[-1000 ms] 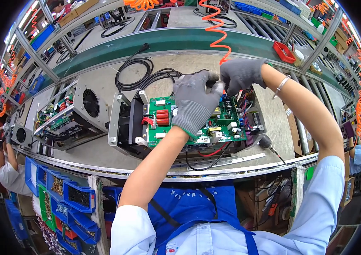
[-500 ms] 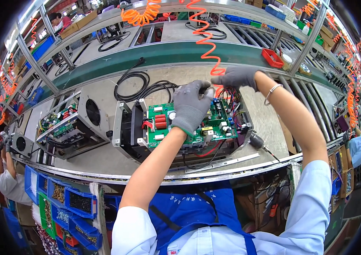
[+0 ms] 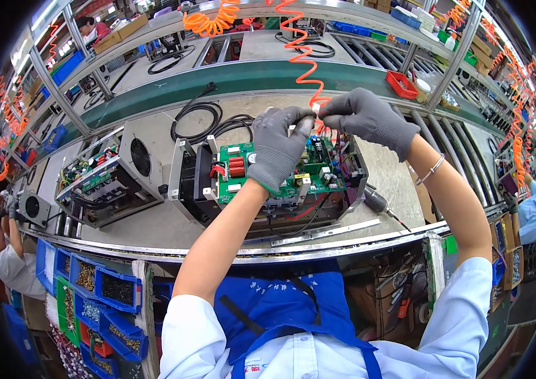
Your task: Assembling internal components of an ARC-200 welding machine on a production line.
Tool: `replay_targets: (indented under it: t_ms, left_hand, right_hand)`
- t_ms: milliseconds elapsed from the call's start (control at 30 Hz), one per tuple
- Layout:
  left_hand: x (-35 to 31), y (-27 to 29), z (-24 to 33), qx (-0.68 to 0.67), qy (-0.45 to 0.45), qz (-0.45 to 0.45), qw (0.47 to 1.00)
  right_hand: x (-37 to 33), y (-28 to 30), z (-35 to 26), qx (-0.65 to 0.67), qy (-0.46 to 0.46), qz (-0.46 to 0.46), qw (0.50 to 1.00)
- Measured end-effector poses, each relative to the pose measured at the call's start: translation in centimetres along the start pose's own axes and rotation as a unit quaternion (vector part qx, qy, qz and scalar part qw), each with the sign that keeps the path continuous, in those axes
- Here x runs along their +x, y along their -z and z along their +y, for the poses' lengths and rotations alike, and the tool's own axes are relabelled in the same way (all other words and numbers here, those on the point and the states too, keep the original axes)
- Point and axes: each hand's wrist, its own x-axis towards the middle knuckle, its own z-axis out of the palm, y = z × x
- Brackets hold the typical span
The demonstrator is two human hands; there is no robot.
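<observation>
Above the far edge of an opened electrical unit, my left hand and my right hand, both in grey gloves, meet at the fingertips. Between them sits a small white plug connector, pinched from both sides. Thin wires run down from there into the unit; their lower ends are hidden. The unit's green circuit board carries red components and a round white-topped capacitor, partly covered by my left hand. A black power cord lies coiled behind the unit.
A power screwdriver lies right of the unit. Another opened unit with a fan stands left. Blue screw bins hang at the near left. An orange coiled hose dangles behind my hands. Other people work at both sides.
My right hand has turned and come in to the fingertips of my left hand. The white connector now shows between them. The unit has shifted slightly to the left in view.
</observation>
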Motion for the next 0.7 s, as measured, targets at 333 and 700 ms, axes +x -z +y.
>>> replay_targets:
  t_ms: [333, 700]
  left_hand:
    - [1.1, 1.0, 3.2, 0.149, -0.108, 0.064, 0.981]
    - [1.3, 1.6, 2.3, -0.241, 0.285, -0.205, 0.905]
  right_hand:
    - [-1.5, 0.6, -1.3, -0.103, 0.022, 0.015, 0.994]
    - [-1.6, -0.8, 0.6, -0.101, 0.148, 0.091, 0.98]
